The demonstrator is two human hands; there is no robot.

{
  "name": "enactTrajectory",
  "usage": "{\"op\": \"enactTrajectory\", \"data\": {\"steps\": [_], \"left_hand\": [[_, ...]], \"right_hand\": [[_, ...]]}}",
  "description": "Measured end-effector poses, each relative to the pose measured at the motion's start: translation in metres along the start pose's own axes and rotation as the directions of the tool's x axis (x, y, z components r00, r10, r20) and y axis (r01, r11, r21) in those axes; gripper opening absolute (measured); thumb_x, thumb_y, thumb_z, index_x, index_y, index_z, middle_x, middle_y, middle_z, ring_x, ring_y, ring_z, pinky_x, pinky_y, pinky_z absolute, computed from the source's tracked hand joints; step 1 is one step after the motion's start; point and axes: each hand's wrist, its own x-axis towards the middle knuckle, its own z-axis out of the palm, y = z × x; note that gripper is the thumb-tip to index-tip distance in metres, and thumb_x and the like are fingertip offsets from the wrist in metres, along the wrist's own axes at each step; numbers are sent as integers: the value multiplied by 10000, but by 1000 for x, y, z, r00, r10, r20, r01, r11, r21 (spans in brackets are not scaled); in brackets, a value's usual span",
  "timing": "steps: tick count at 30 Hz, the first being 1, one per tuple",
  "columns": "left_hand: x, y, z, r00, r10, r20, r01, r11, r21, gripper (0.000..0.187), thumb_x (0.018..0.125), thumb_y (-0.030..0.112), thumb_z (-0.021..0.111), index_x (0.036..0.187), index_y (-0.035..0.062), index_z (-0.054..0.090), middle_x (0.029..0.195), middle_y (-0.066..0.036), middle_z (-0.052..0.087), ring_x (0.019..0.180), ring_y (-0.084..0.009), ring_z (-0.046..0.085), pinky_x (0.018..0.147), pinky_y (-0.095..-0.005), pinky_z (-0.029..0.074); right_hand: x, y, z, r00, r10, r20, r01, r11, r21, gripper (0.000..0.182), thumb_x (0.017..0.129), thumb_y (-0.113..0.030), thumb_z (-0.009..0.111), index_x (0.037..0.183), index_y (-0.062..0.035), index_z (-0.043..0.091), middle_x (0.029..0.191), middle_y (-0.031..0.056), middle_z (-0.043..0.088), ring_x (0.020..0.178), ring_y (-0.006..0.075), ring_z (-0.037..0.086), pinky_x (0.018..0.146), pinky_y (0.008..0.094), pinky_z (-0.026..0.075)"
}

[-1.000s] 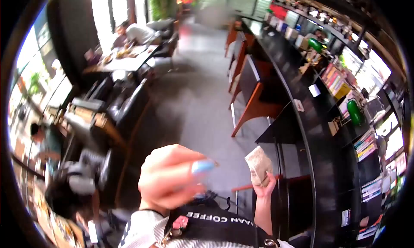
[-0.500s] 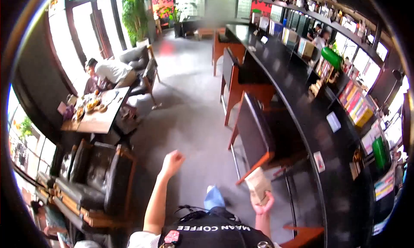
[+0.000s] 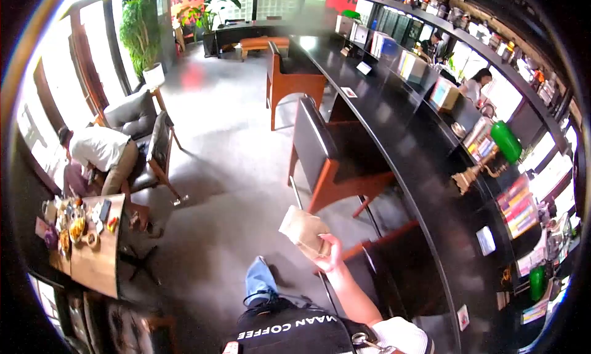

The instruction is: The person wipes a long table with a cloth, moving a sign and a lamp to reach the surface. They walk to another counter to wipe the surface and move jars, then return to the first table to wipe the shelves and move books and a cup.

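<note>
Held out in front of my body, my right hand (image 3: pixel 332 253) is closed on a brown paper packet (image 3: pixel 306 231), with the thumb and fingers at its lower right edge. The packet is pale at its upper left end. It appears over the grey floor, beside a dark high-backed chair. My left hand is out of the picture. Below are my black apron (image 3: pixel 289 329) with white lettering and one leg in blue jeans (image 3: pixel 260 280).
A long black counter (image 3: pixel 406 151) curves along the right, with books, green lamps and cards. Brown-framed chairs (image 3: pixel 314 151) line it. At left, a person in a white shirt (image 3: pixel 101 148) bends beside a wooden table (image 3: pixel 95 262) with food. Two people are behind the counter.
The view has moved forward along the counter. My left hand has left the picture. My right hand, still holding the packet, is higher and further left. The seated area has shifted left and down.
</note>
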Motion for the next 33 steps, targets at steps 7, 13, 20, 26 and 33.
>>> {"op": "enactTrajectory", "data": {"steps": [7,13,20,26,33], "left_hand": [[138,335,-29,910,412,-50,-412,881,-231,137,813,130,587,918,44,602,750,-87,610,622,-189,585,516,-329,478],[224,798,-67,383,840,-384,-903,428,36,129,821,113,576,747,8,566,573,-40,551,490,-132,512,457,-271,414],[283,1051,-46,531,727,-435,-847,470,-249,19,763,36,593,754,21,585,615,-47,582,526,-115,528,492,-267,444],[313,993,-12,899,438,-15,-439,897,-52,216,750,189,561,602,32,568,532,-97,568,431,-207,520,441,-349,456],[391,1144,5,999,-53,11,54,957,-284,166,770,133,549,635,43,513,532,-85,532,417,-182,479,403,-328,407]], "right_hand": [[206,-67,64,987,-122,-102,128,991,50,514,756,-163,544,1256,-64,473,1197,141,567,1086,331,562,901,473,485],[398,-135,100,976,-173,-132,185,979,85,440,757,-187,549,1179,-60,542,1150,121,601,1043,307,587,888,468,479],[681,-207,118,975,-206,-78,214,971,110,504,752,-163,580,1234,-51,485,1191,133,571,1084,337,550,914,497,458],[906,-273,212,997,-30,-68,34,998,58,465,773,-142,598,1221,-66,501,1169,94,584,1070,271,560,903,436,473],[1169,-314,228,999,32,-6,-32,998,56,513,783,-65,527,1287,-28,438,1231,145,542,1123,309,538,969,455,441]]}}
